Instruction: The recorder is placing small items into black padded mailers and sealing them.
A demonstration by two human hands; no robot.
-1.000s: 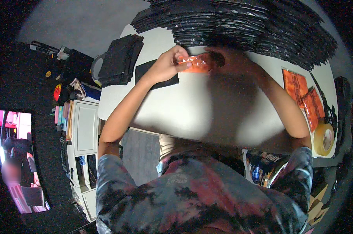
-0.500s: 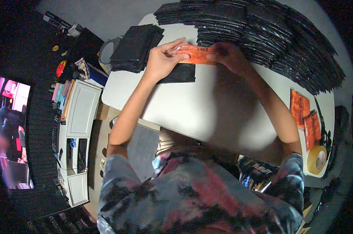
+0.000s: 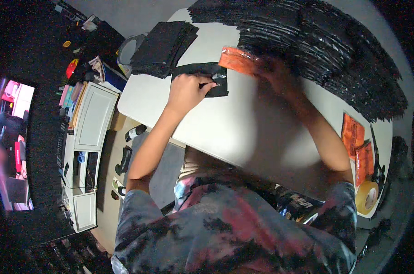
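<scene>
A flat black plastic bag (image 3: 221, 89) lies on the white table in front of me. My left hand (image 3: 187, 91) is over it, thumb and fingers pinched together at its surface, where the plastic bunches up a little. Just beyond the bag's right side, my right hand (image 3: 276, 76) grips a folded orange packet (image 3: 238, 61) in clear wrap by its right end. The packet is tilted and overlaps the bag's upper right corner. Deep shadow covers my right hand, so its separate fingers are hard to make out.
Neat black bags form a stack (image 3: 160, 48) at the table's far left. Long overlapping rows of black bags (image 3: 307, 41) cover the far side. Toward the right edge lie orange packets (image 3: 353, 134) and a roll of clear tape (image 3: 367, 197). A white cabinet (image 3: 89, 116) stands left.
My left hand has let go of the orange packet and come down onto the black bag, closing on it. The packet, now in my right hand alone, has tilted and shifted slightly right.
</scene>
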